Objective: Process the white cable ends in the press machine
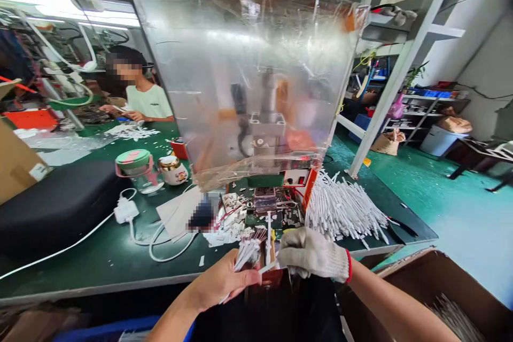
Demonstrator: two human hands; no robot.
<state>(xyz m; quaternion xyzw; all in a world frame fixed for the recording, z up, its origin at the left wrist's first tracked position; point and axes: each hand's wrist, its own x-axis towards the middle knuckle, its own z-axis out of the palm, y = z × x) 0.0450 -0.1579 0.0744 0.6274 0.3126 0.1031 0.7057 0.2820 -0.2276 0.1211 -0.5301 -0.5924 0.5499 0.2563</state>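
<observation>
My left hand (230,278), bare, is closed around a bundle of thin white strips (248,251) with some reddish-brown ends, just in front of the machine. A single white strip (267,267) runs from its thumb to the fingertips of my right hand (310,254). That hand wears a white knitted glove with a red cuff, and its fingers are pinched on the strip's end. Beyond both hands, another white strip (269,224) sticks out toward me from the small metal die (265,203) of the bench machine. The gloved fingertips are partly hidden.
A cloudy plastic shield (248,75) covers the machine. White strips (344,206) are heaped right of it, beside black-handled pliers (403,228). Left are a green-lidded jar (138,171), a cable (156,246) and white scraps. A cardboard box (420,288) stands lower right. A co-worker (148,99) sits across.
</observation>
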